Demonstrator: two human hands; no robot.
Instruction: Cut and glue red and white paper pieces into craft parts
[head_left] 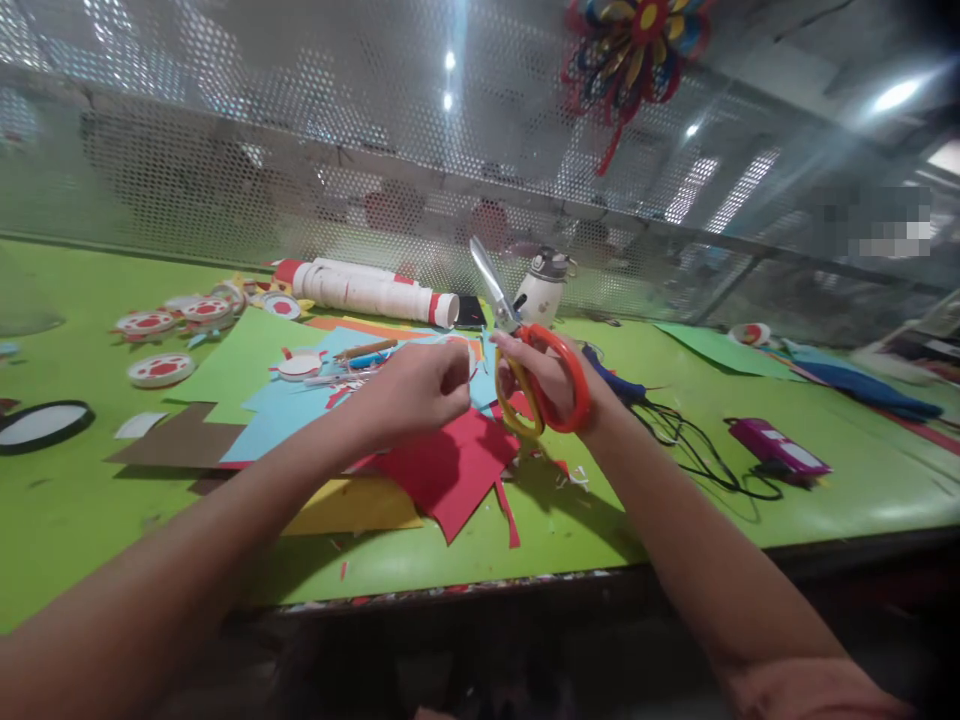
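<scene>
My right hand [541,378] grips a pair of scissors [525,355] with orange and yellow handles, the blades pointing up and away. My left hand [420,388] is closed in a pinch just left of the scissors, holding something small that I cannot make out. Both hands hover above a sheet of red paper [450,470] that lies on yellow paper [352,508] near the front edge of the green table [90,500]. Red paper scraps lie around the sheet.
Light blue, green and brown paper sheets [247,400] spread to the left, with round red-and-white cutouts [161,368] beyond. A white roll [367,290] and a white bottle [544,285] stand at the back by the perforated screen. A magenta device [776,448] with black cable lies right.
</scene>
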